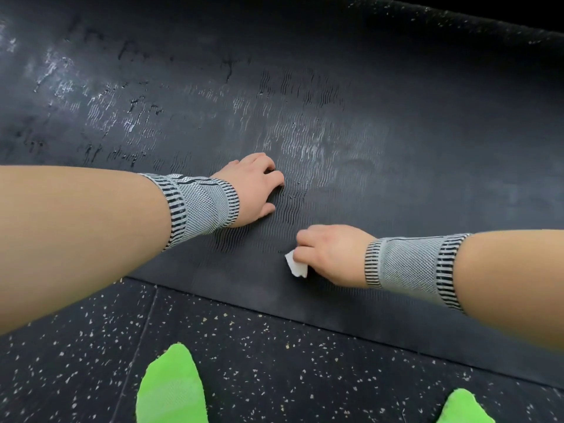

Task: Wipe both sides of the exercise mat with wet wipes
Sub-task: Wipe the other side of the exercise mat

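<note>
A black exercise mat [396, 193] with a wavy ribbed surface lies flat across the floor, with pale wet streaks over its far and left parts. My left hand [253, 187] rests on the mat near its middle, fingertips pressing down. My right hand [329, 251] sits closer to the mat's near edge and pinches a small crumpled white wet wipe [296, 264] against the surface. Both wrists wear grey knitted bands.
Dark speckled rubber floor [274, 361] runs along the mat's near edge. My two feet in bright green socks [172, 389] stand on it just in front of the mat. More speckled floor shows beyond the mat's far edge at the top right.
</note>
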